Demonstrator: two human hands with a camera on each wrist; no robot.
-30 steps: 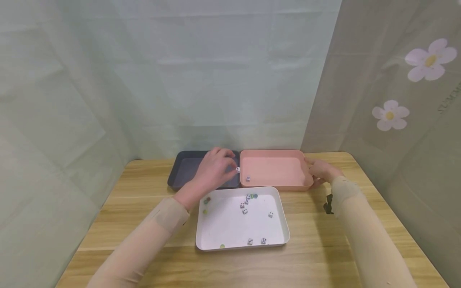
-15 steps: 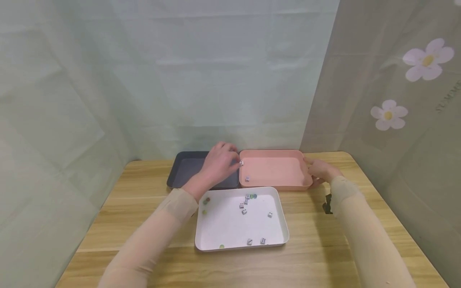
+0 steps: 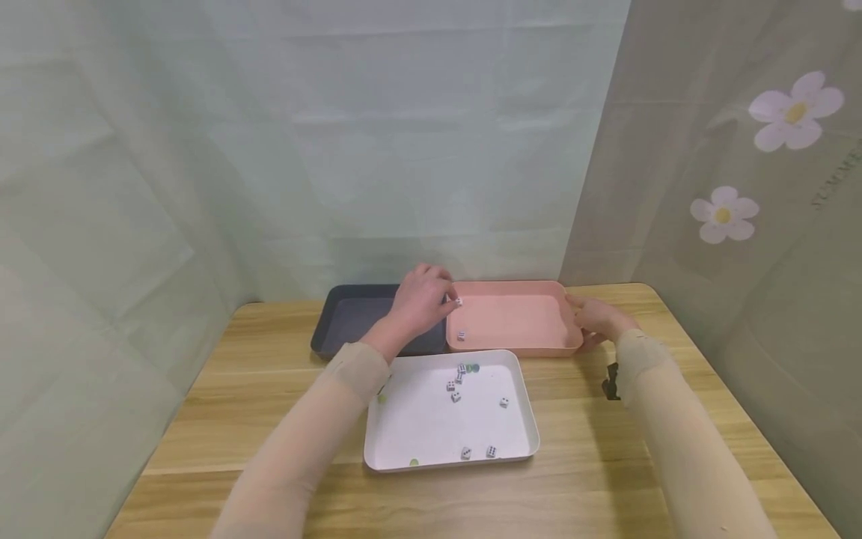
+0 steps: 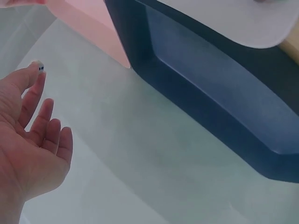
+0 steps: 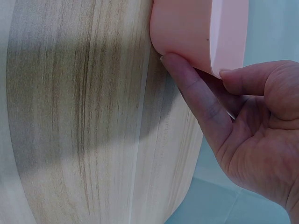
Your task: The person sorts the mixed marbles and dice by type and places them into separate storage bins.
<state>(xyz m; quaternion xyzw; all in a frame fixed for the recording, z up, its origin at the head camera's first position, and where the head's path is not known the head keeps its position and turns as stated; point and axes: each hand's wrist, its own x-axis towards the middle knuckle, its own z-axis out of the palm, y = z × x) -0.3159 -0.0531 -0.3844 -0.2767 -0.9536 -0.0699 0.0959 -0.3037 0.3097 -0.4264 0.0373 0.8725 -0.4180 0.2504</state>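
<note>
Curtained-off nook, home or studio unclear: creased pale-green cloth hangs behind & L of wood-grain table, darker cloth w/ wht. flowers on R.

We see a counter with light, streaky wood grain and rounded far corners. Along its far side we find a dark blue tray and a pink tray lying side by side; a white tray sits just in front, spanning their junction.

Smooth plastic-looking pink tray, matt dark tray, smooth white tray, wood-grained tabletop, creased cloth-like backdrop
</note>
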